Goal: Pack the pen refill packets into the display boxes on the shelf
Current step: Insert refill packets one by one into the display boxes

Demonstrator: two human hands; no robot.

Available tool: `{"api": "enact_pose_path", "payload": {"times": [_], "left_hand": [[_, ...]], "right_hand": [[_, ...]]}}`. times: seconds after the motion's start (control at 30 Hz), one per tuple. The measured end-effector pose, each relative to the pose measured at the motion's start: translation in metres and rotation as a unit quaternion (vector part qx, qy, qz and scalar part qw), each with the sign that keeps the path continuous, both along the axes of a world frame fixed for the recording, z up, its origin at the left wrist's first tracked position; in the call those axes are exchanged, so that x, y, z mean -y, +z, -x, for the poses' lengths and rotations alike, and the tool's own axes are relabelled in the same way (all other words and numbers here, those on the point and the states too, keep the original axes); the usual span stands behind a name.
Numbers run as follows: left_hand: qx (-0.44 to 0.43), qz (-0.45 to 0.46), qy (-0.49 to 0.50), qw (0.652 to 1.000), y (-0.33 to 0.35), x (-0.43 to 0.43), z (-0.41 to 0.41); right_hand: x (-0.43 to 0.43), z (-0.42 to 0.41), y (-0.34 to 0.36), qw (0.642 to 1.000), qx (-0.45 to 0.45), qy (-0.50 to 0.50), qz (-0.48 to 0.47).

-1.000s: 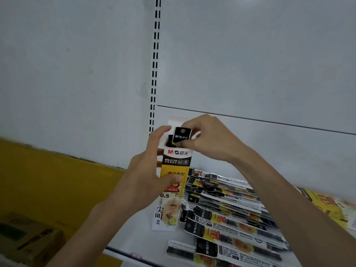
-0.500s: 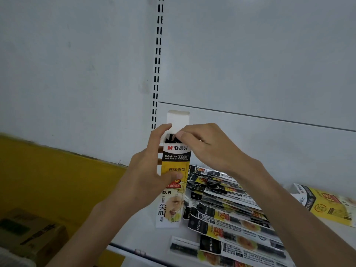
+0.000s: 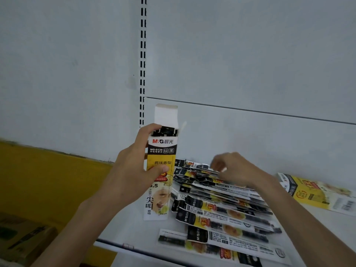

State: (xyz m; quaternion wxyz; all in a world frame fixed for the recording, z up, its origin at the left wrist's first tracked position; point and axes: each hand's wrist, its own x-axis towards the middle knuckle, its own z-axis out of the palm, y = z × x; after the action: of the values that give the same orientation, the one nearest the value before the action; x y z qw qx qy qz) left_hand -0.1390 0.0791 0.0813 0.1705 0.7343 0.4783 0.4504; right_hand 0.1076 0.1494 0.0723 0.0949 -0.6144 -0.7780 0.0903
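Note:
A tall yellow, black and white display box [image 3: 160, 149] stands upright on the white shelf [image 3: 134, 232], its top flap open and dark packet tops showing inside. My left hand [image 3: 131, 176] grips the box around its middle. To its right lies a fanned pile of pen refill packets [image 3: 221, 207]. My right hand [image 3: 234, 170], blurred, hovers over the far end of that pile with fingers loosely curled; I see nothing in it.
A second display box [image 3: 316, 193] lies flat at the right of the shelf. The white back panel has a slotted upright [image 3: 142, 64]. A yellow wall [image 3: 48, 180] and a cardboard carton [image 3: 21, 239] are at the lower left.
My right hand pushed a packet down into the box, then left the box top and moved down and right over the packet pile. My left hand kept its hold.

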Motion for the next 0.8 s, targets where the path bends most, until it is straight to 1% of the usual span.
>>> {"api": "enact_pose_path", "payload": {"times": [0.03, 0.07, 0.13, 0.27, 0.4, 0.5, 0.8], "left_hand": [[0.001, 0.0, 0.0, 1.0, 0.0, 0.0, -0.001], [0.003, 0.0, 0.002, 1.0, 0.0, -0.001, -0.002], [0.007, 0.001, 0.005, 1.0, -0.001, -0.001, -0.003], [0.011, 0.004, 0.005, 1.0, 0.0, 0.0, -0.003], [0.015, 0.004, 0.004, 1.0, 0.002, 0.0, -0.003], [0.018, 0.01, 0.004, 1.0, 0.003, 0.0, -0.003], [0.045, 0.004, 0.001, 0.999, 0.003, -0.003, -0.001]], "right_hand": [[-0.002, -0.007, -0.009, 0.998, 0.055, -0.017, 0.033], [-0.002, -0.011, -0.015, 0.995, 0.084, -0.031, 0.046], [0.0, -0.015, -0.022, 0.994, 0.091, -0.036, 0.039], [0.004, -0.016, -0.021, 0.999, 0.049, -0.014, 0.004], [0.007, -0.012, -0.021, 1.0, -0.016, 0.002, -0.017], [0.01, -0.011, -0.021, 0.997, -0.078, 0.015, 0.003], [0.014, -0.009, -0.009, 0.991, -0.109, 0.044, 0.072]]}}
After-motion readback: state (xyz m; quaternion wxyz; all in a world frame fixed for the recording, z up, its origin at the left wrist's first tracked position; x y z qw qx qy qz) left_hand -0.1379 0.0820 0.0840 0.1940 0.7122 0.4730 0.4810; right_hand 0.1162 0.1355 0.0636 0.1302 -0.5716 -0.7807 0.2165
